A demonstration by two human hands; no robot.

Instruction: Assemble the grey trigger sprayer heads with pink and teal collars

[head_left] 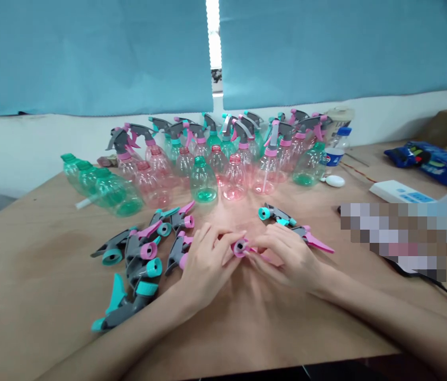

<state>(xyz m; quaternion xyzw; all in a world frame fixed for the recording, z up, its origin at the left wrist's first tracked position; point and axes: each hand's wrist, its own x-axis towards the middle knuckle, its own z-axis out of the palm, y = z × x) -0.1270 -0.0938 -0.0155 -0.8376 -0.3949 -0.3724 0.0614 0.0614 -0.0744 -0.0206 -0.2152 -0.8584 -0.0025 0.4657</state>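
Note:
Between my two hands is a grey and pink spray trigger head (240,247), its round pink collar facing me. The fingers of my left hand (210,259) close on it from the left. From the right, my right hand (286,258) pinches it near the collar. Part of the head is hidden behind my fingers. Left of my left hand lies a loose group of trigger heads (139,259) with teal or pink collars. Just beyond my right hand rest a teal-collared trigger head (276,215) and a pink-levered one (314,239).
Rows of clear green and pink bottles (203,182) stand at the back, many with trigger heads on. Several green bottles (106,185) lean together at left. To the right are a Pepsi bottle (335,151), a white power strip (401,193), a blue packet (441,164) and a blurred-out device (400,241).

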